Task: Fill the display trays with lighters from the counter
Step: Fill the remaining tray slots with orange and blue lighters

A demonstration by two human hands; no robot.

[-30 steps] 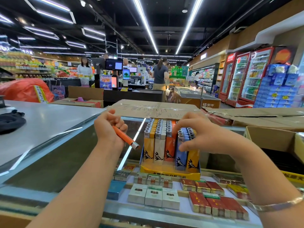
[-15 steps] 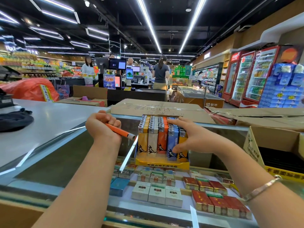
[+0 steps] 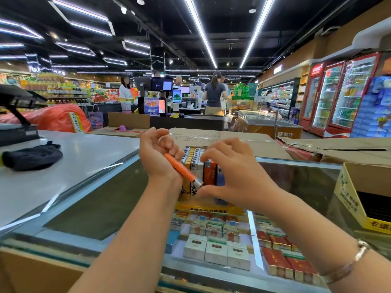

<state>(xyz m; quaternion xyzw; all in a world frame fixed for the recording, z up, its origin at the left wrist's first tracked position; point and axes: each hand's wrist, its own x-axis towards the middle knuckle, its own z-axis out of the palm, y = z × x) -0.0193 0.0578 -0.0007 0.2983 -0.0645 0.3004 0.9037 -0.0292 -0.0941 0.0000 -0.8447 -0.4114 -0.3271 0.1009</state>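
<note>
While the left hand [image 3: 156, 157] grips an orange lighter [image 3: 182, 170] just above the nearly full display tray [image 3: 208, 209] on the glass counter [image 3: 101, 199], the right hand [image 3: 234, 174], fingers spread and empty, reaches its metal end; probably a handover, then slotting it into a gap.

Perhaps "蒙牛" on the chest freezer [image 3: 285, 134]

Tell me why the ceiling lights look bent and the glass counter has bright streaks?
Head view: the wide-angle lens bows the ceiling light strips outward toward the edges; those strips reflect as white glare streaks on the glass counter, partly washing out the cigarette packs below; the faces of distant shoppers are blurred; both hands and the orange lighter stay fairly sharp.
</note>
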